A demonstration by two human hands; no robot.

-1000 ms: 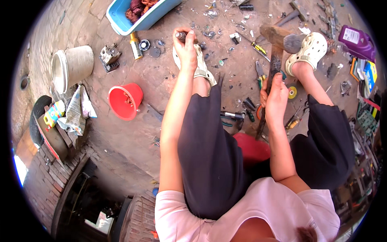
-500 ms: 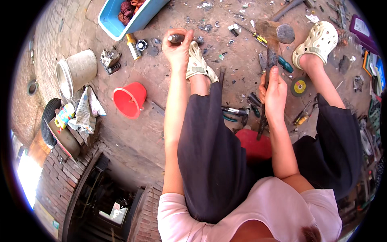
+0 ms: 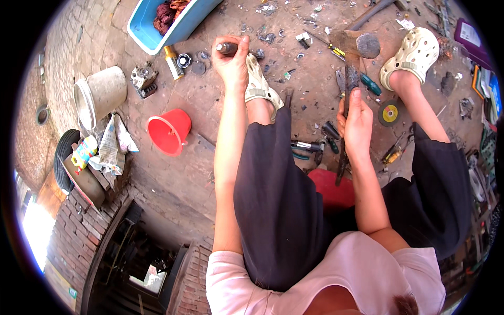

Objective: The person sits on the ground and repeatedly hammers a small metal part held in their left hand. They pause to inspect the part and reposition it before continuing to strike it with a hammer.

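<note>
My left hand (image 3: 231, 65) is closed around a short, thick metal rod (image 3: 227, 48), whose blunt end sticks up out of the fist. The rod's lower part is hidden by the hand, beside the cream clog on my left foot (image 3: 257, 86). My right hand (image 3: 358, 123) grips the dark handle of a hammer (image 3: 367, 45). Its heavy rounded head is held over the ground between my feet, apart from the rod. The handle's tail reaches back toward a red seat (image 3: 332, 189) between my legs.
Screwdrivers, a grinding disc (image 3: 389, 113) and a drill-like tool (image 3: 308, 146) lie between my feet. To the left stand a red bucket (image 3: 170, 131), a tipped whitish bucket (image 3: 102, 94), a metal part (image 3: 143, 80) and a blue tub (image 3: 191, 23). A purple case (image 3: 472, 42) is at far right.
The hammer has shifted slightly, its head a little lower in the picture. The rod in my left hand has tilted a little. Both grips are the same.
</note>
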